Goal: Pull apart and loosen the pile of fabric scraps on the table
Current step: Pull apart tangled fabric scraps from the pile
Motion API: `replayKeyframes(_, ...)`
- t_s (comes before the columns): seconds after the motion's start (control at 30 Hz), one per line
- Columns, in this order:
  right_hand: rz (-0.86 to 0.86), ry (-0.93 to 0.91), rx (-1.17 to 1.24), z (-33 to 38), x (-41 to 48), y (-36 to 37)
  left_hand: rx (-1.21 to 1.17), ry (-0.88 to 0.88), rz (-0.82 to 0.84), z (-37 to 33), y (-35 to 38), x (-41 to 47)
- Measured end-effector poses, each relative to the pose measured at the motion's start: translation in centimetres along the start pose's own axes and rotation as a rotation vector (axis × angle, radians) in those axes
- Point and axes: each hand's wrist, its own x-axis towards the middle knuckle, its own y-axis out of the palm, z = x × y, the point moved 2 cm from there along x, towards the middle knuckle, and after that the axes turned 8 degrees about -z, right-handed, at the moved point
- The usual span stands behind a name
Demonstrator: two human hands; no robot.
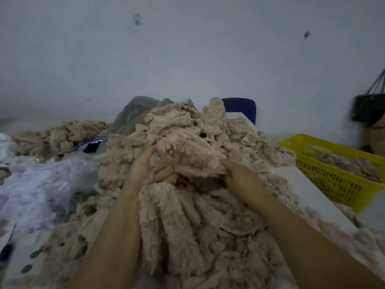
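A big heap of beige, fuzzy fabric scraps [187,138] covers the middle of the white table [318,195]. My left hand [152,170] is buried in the heap's front, fingers curled round a clump of scraps. My right hand [239,176] grips the lower edge of a lifted wad of scraps just to the right. More scraps hang down between my forearms toward the near table edge. The fingertips of both hands are partly hidden in the fabric.
A yellow slotted basket [333,180] with some scraps stands at the right. Clear plastic bags [41,184] lie at the left, a grey bag [133,115] behind the heap, a second scrap pile [62,134] far left. A blue chair back [241,107] and a black bag [368,107] stand by the wall.
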Motion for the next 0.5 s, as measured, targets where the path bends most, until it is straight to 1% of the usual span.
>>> replayKeyframes(0.03, -0.012, 0.086, -0.051, -1.6, 0.5, -0.3, 0.009, -0.054, -0.015, 0.5, -0.1, 0.1)
replayKeyframes(0.07, -0.038, 0.107, -0.109, -2.8, 0.3, -1.1, 0.013, -0.089, -0.021, 1.3, -0.2, 0.4)
replayKeyframes(0.13, -0.08, 0.126, -0.131, -4.2, 0.2, -1.6, 0.0, -0.125, -0.04, 2.0, -0.3, 0.7)
replayKeyframes(0.27, -0.071, 0.23, -0.01, -5.2, -0.2, -2.0, -0.03, -0.189, -0.138, 1.5, -1.3, 1.2)
replayKeyframes(0.3, -0.079, 0.259, -0.006, -5.2, -0.2, -2.2, 0.075, -0.18, -0.187, 1.1, -1.8, 1.1)
replayKeyframes(0.33, -0.1, 0.265, -0.026, -4.8, -0.2, -2.5, 0.155, -0.177, -0.274, 0.8, -2.4, 1.4)
replayKeyframes(0.37, -0.153, 0.248, -0.064, -4.4, -0.3, -2.8, 0.226, -0.13, -0.41, 0.5, -3.2, 1.7)
replayKeyframes(0.4, -0.221, 0.214, -0.092, -3.7, -0.5, -3.1, 0.32, -0.03, -0.547, 0.2, -3.4, 1.6)
replayKeyframes(0.43, -0.273, 0.166, -0.086, -2.9, -0.8, -3.4, 0.374, 0.071, -0.649, 0.1, -3.4, 1.2)
replayKeyframes(0.47, -0.286, 0.129, -0.065, -2.3, -1.1, -3.7, 0.367, 0.136, -0.704, 0.2, -3.2, 0.9)
replayKeyframes(0.5, -0.29, 0.095, -0.026, -1.7, -1.5, -3.8, 0.325, 0.161, -0.71, 0.7, -2.9, 1.0)
